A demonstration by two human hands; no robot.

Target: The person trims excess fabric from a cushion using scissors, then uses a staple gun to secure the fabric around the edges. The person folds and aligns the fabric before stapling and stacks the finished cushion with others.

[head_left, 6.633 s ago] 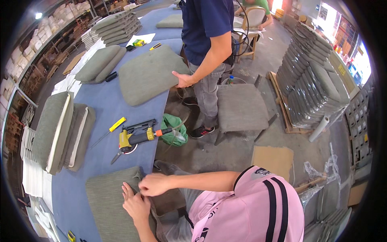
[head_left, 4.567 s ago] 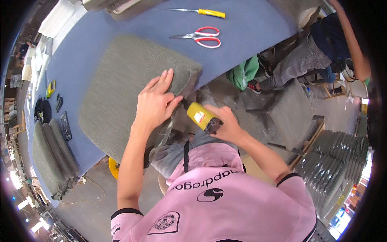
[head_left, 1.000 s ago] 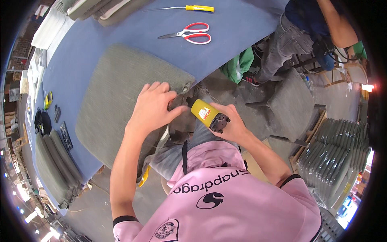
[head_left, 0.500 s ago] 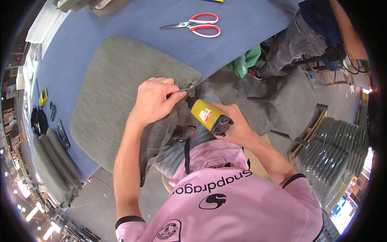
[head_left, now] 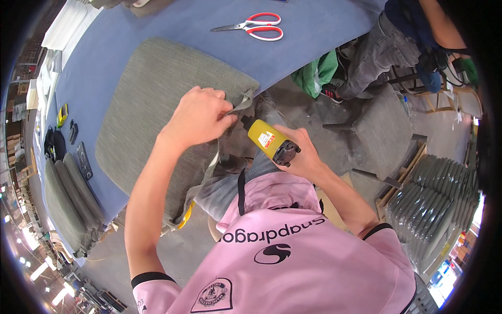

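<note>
A grey-green fabric cushion (head_left: 151,110) lies on the blue table and overhangs its near edge. My left hand (head_left: 201,116) is closed at its near right corner, fingers pinching the loose edge of the cover fabric (head_left: 243,101). My right hand (head_left: 300,152) grips a yellow and black staple gun (head_left: 265,137), its black nose pointing at that corner, a little apart from the fabric. The gun's handle is hidden by its body. A loose strip of fabric hangs along the cushion's near side, with a bit of yellow (head_left: 186,214) showing at the lower end.
Red-and-white-handled scissors (head_left: 256,26) lie on the blue table (head_left: 308,39) beyond the cushion. Several similar cushions (head_left: 73,193) lean at the left. A grey chair (head_left: 381,128), a stack of plastic-wrapped pieces (head_left: 431,201) and another person's legs (head_left: 387,49) are at the right.
My left hand has shifted slightly up, lifting the fabric edge from the corner. The gun has moved a little left. A hanging strip and the yellow bit now show along the near side.
</note>
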